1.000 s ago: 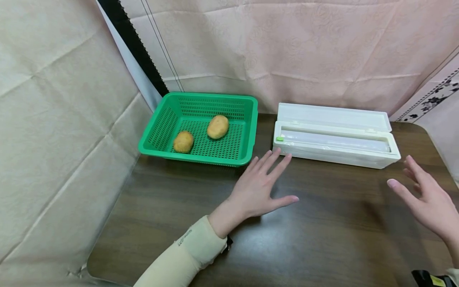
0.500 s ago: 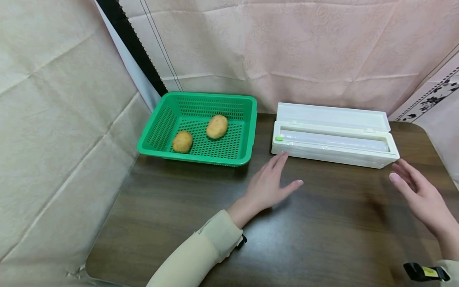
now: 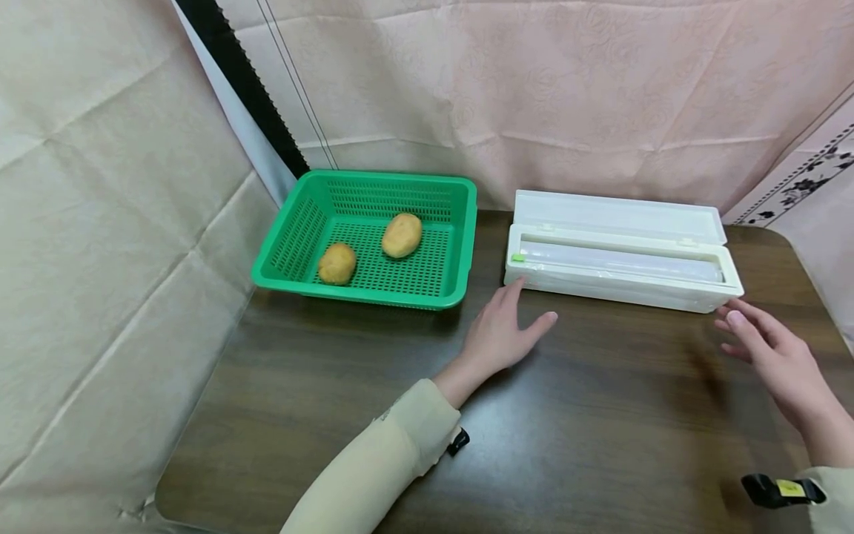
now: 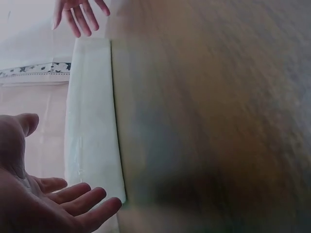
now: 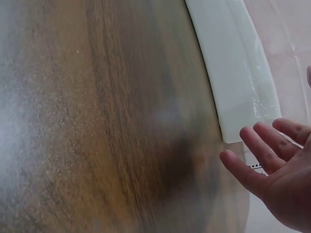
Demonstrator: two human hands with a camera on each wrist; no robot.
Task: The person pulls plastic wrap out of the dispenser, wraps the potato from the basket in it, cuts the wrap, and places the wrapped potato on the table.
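The left hand (image 3: 497,337) and right hand (image 3: 782,363), fingers loosely spread, hold nothing beside the near corners of the white box (image 3: 614,288); contact is unclear. Far right on the table (image 3: 620,348), lid (image 3: 617,216) tipped back, it looks light, stiff, slick, best gripped at both ends.

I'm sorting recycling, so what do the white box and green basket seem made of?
Box: probably hard plastic, smooth and white, with shiny streaks on its front. Basket: likely moulded plastic, slightly glossy, judging by its uniform green and evenly perforated walls.
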